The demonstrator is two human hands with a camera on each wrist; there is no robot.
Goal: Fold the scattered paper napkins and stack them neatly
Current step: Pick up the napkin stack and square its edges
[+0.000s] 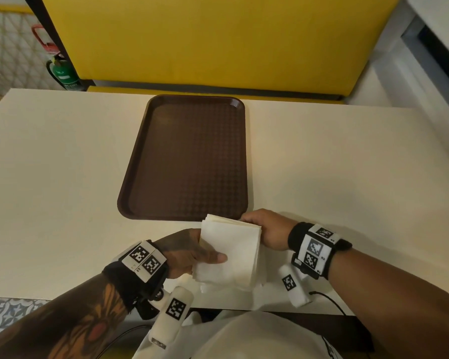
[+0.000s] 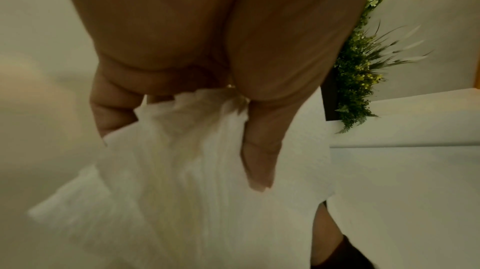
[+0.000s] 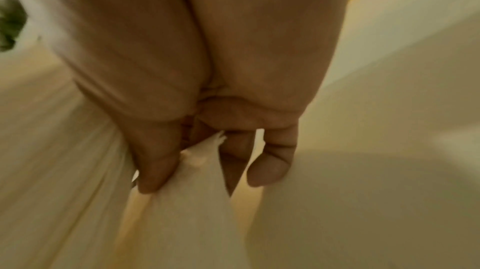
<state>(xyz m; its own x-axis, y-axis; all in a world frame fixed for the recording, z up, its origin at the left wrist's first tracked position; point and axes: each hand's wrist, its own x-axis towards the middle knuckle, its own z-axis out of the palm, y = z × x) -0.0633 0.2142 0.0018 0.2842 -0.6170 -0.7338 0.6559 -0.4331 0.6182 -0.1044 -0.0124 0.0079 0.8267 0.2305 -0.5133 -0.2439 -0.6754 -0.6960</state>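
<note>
A stack of white paper napkins [image 1: 231,252] is held just above the near edge of the table, in front of the tray. My left hand [image 1: 189,252] grips the stack's left side, thumb lying across the top sheet. My right hand [image 1: 265,229] grips the right side, fingers curled under. In the left wrist view the thumb [image 2: 259,150] presses on the napkins [image 2: 182,181], whose layered edges show. In the right wrist view the fingers [image 3: 155,160] pinch the napkin edges [image 3: 202,170], blurred.
An empty brown tray [image 1: 192,156] lies on the cream table [image 1: 347,164] just beyond the hands. A yellow bench back [image 1: 218,40] stands behind the table. A green extinguisher [image 1: 62,73] is at the far left. The table's near edge is right under the wrists.
</note>
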